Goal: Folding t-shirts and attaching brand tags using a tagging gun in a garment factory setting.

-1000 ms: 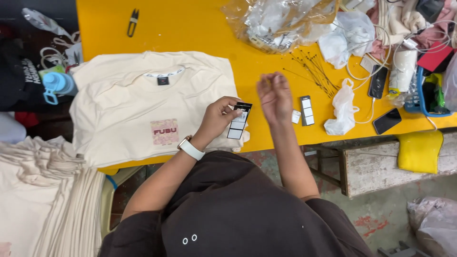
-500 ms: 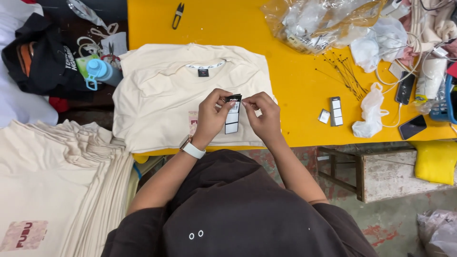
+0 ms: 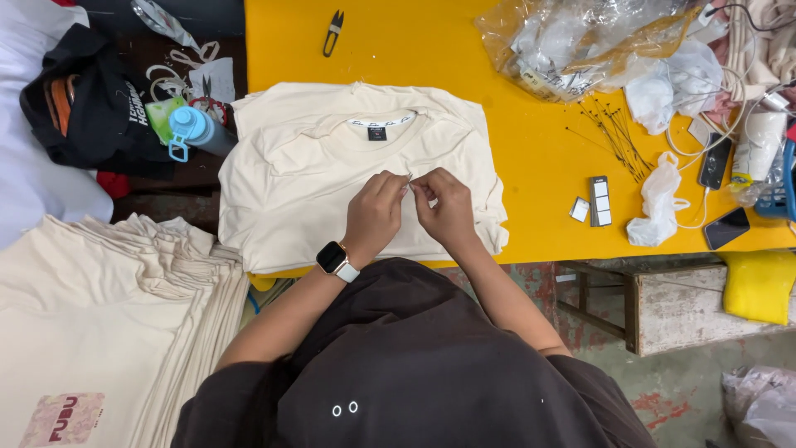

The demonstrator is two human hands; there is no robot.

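Both hands meet over a folded cream T-shirt (image 3: 332,182) lying on the yellow table (image 3: 514,166): the left hand (image 3: 375,214), a smartwatch (image 3: 336,260) on its wrist, and the right hand (image 3: 446,209) press fingertips together, pinching something too small to make out. At three o'clock from the hands lie two small hang tags (image 3: 593,203) beside a white plastic bag (image 3: 657,201); black thread snips (image 3: 332,31) sit at twelve o'clock, and a stack of cream shirts (image 3: 108,323) at eight o'clock.

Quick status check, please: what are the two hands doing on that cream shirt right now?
Left hand and right hand together, fingertips pinching something small, too small to tell. Both over folded cream T-shirt on yellow table. Nothing between hands and shirt.
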